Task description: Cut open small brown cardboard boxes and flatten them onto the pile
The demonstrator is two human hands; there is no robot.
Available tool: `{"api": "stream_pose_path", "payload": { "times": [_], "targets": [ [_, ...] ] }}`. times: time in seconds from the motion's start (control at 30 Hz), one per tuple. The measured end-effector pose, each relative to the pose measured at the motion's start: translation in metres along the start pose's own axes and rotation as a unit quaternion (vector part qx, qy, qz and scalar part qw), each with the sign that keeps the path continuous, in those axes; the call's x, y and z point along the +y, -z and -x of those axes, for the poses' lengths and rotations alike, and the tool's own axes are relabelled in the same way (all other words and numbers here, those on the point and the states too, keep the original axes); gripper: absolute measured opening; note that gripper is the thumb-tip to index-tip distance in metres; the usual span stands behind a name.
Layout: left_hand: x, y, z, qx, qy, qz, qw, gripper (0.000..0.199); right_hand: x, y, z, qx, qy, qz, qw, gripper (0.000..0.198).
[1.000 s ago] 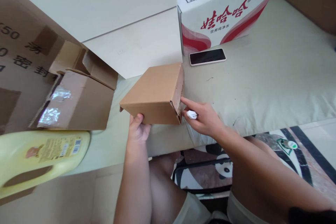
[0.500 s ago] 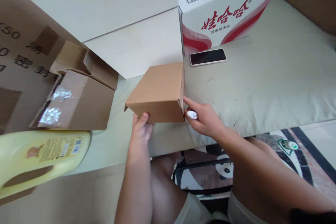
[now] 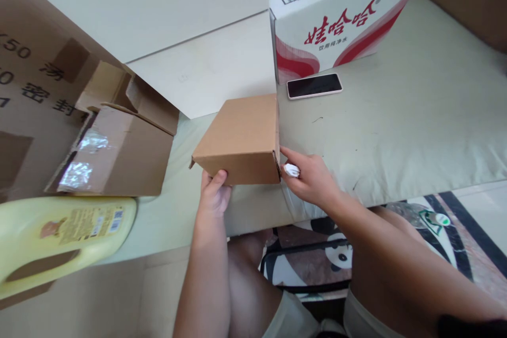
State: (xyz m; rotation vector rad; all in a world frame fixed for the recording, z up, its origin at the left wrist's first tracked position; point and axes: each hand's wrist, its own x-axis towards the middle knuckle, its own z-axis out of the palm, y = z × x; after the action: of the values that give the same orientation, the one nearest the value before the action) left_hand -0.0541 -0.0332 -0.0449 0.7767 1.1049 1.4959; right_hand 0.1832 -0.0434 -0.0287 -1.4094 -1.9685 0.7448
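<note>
A plain brown cardboard box is tilted in front of me, with a small flap sticking out at its near left corner. My left hand grips its near lower edge, thumb on the front face and the other fingers underneath, mostly hidden. At the box's right side is my right hand, its index finger stretched out against that side. Its other fingers are curled round a small white object; only one end shows, so I cannot make out its kind.
A phone lies on the pale green padded surface before a white and red carton. White boxes stand behind. On the left are an opened cardboard box and a yellow jug. A plastic bottle is below right.
The cardboard box and both hands have shifted very slightly to the right. My grip on the box looks the same.
</note>
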Motion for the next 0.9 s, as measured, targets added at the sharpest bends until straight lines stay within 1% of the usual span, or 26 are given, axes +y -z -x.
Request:
{"api": "stream_pose_path", "payload": {
  "times": [0.13, 0.27, 0.37, 0.53, 0.67, 0.77, 0.9],
  "targets": [
    [0.0002, 0.0006, 0.0001, -0.006, -0.006, -0.003, 1.0, 0.064, 0.0013, -0.0002, -0.0001, 0.014, 0.009, -0.006, 1.0, 0.049],
    [-0.0004, -0.0007, 0.0003, 0.01, -0.003, 0.007, 1.0, 0.065, 0.0004, 0.0007, -0.0007, 0.01, 0.006, -0.013, 1.0, 0.049],
    [-0.0007, -0.0015, 0.0003, 0.007, -0.01, 0.006, 1.0, 0.066, -0.0004, 0.0011, -0.0009, 0.005, 0.002, -0.014, 1.0, 0.05],
    [0.0002, -0.0016, 0.0004, 0.011, 0.008, 0.015, 1.0, 0.069, 0.0002, 0.0, -0.0004, 0.009, 0.001, -0.02, 1.0, 0.049],
    [0.0009, -0.0033, 0.0008, 0.019, -0.002, 0.013, 1.0, 0.064, 0.0009, -0.0006, 0.0, 0.011, 0.002, -0.02, 1.0, 0.047],
    [0.0008, -0.0036, 0.001, 0.014, -0.007, 0.011, 1.0, 0.062, 0.0014, -0.0009, 0.0002, 0.012, 0.0, -0.016, 1.0, 0.049],
    [0.0004, -0.0013, 0.001, -0.004, -0.006, -0.002, 1.0, 0.063, 0.0021, -0.0018, 0.0001, 0.017, 0.004, -0.02, 1.0, 0.048]
  ]
}}
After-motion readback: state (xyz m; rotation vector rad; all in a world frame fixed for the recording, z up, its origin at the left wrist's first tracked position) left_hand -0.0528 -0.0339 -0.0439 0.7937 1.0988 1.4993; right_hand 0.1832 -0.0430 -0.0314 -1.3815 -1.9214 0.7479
